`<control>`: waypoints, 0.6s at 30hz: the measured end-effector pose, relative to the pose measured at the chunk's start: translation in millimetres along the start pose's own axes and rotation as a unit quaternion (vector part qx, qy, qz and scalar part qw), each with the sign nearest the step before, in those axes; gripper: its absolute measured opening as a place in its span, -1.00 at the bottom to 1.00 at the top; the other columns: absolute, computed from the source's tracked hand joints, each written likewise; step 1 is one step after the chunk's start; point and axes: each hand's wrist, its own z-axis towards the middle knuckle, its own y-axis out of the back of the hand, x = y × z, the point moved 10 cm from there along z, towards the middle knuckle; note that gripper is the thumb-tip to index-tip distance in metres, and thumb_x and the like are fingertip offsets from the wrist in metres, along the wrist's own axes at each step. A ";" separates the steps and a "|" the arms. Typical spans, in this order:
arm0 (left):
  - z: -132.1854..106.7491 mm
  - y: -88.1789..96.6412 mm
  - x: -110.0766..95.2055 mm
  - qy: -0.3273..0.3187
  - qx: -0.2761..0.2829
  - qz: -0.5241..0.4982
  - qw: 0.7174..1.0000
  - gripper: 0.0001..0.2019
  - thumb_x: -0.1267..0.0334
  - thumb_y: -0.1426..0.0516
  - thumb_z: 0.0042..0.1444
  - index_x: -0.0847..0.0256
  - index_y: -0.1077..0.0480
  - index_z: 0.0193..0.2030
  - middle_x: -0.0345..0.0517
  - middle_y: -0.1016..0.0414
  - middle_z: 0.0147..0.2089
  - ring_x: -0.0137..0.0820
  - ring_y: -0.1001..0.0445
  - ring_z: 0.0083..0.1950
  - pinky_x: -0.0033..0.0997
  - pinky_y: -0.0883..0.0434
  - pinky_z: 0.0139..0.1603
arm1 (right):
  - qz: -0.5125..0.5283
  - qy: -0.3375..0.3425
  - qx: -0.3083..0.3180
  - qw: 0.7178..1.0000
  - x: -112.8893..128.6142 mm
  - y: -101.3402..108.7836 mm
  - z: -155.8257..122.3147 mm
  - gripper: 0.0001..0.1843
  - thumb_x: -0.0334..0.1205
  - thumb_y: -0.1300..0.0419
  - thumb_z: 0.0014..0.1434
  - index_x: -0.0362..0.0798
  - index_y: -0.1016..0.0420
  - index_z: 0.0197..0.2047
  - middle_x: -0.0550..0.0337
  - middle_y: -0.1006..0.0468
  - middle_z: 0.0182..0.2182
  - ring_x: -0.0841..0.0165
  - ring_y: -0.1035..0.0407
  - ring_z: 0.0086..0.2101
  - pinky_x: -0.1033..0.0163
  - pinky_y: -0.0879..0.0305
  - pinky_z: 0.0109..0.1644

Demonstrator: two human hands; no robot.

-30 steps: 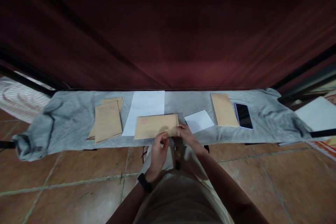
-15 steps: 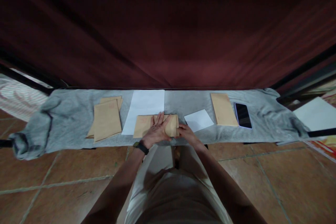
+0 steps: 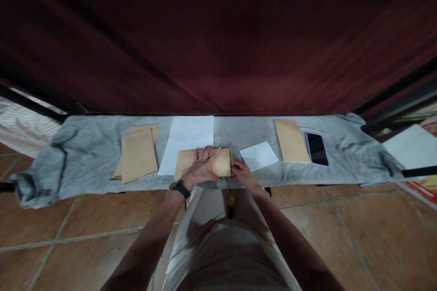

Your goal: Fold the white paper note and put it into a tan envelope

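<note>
Left hand [image 3: 200, 170] lies open, fingers spread, palm down across a brown envelope [image 3: 223, 163] just below the centre of the frame. Right hand [image 3: 241, 173] has its fingers curled at the envelope's right end; whether they pinch the paper or only touch it, I cannot tell. That envelope overlaps the lower part of a white sheet [image 3: 193, 132] and bows up a little to the right of the spread fingers.

It looks light and limp, likely to crease or tear if pulled hard, and probably a bit slick. A flat palm on the body and a light pinch at the right end seem the sensible holds.

Small red print shows near its left end, too blurred to read. Similar red marks sit on the brown envelopes [image 3: 138, 157] at centre left. No brand is legible on the phone [image 3: 317, 149] at centre right.
</note>
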 end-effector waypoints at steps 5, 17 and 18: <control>-2.9 8.2 -2.9 -0.017 -0.064 0.012 0.998 0.29 -0.05 -0.42 -0.22 0.10 0.24 0.56 0.25 -0.04 0.49 0.14 0.07 0.53 0.32 0.31 0.48 | -0.139 0.101 -0.110 0.979 21.9 14.4 -14.5 -0.59 -0.29 -0.06 0.18 0.01 -0.38 0.10 0.15 -0.56 -0.29 0.26 -0.48 -0.36 0.10 -0.51 -0.21; -6.4 13.5 -13.1 -0.027 -0.094 0.054 0.994 0.24 -0.07 -0.40 -0.17 0.12 0.20 0.56 0.29 -0.13 0.44 0.10 -0.01 0.51 0.30 0.26 0.48 | -0.193 0.177 -0.081 0.962 53.1 15.6 -8.2 -0.70 -0.36 -0.06 0.15 0.06 -0.61 -0.21 0.15 -0.66 -0.24 0.27 -0.51 -0.20 0.21 -0.40 -0.03; -6.7 13.9 -14.5 -0.030 -0.096 0.056 0.993 0.24 -0.08 -0.40 -0.17 0.13 0.19 0.56 0.29 -0.13 0.44 0.10 -0.02 0.51 0.29 0.25 0.48 | -0.154 0.160 -0.065 0.973 52.1 17.7 -3.5 -0.72 -0.33 -0.09 0.13 0.05 -0.62 -0.22 0.15 -0.66 -0.24 0.27 -0.51 -0.19 0.20 -0.40 -0.03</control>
